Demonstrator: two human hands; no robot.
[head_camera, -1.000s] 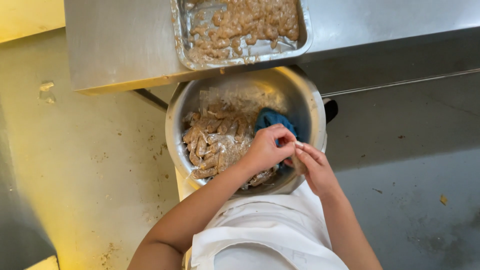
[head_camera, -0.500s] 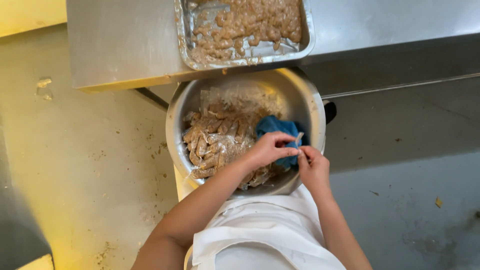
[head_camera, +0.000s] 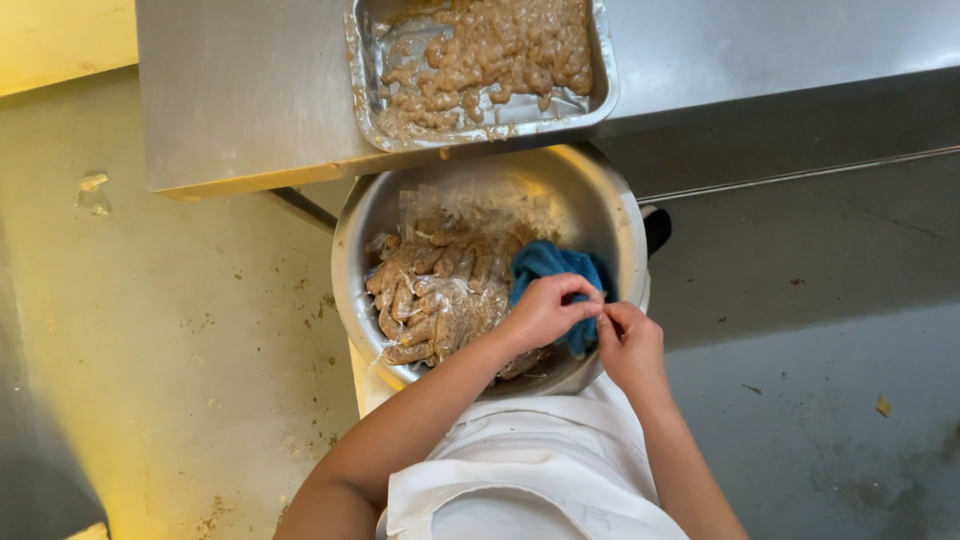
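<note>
Your left hand (head_camera: 545, 312) and right hand (head_camera: 630, 345) meet at the near rim of the round metal bowl (head_camera: 625, 215), fingertips pinched together on something small and pale between them; it is too small to tell what it is, but both hands are curled nearly closed around that pinch. The blue cloth (head_camera: 552, 262) lies bunched inside the bowl, just under your left fingers and touching them. Keep the pinch low over the bowl so anything that drops lands inside, and keep your wrists off the rim. Beside the cloth sits a heap of brownish, finger-shaped pieces (head_camera: 430, 295) under crinkled clear film, filling the left half of the bowl. Above, on the steel surface (head_camera: 250, 90), a foil tray (head_camera: 365, 75) holds a similar lumpy brown mix and slightly overhangs the edge above the bowl.
</note>
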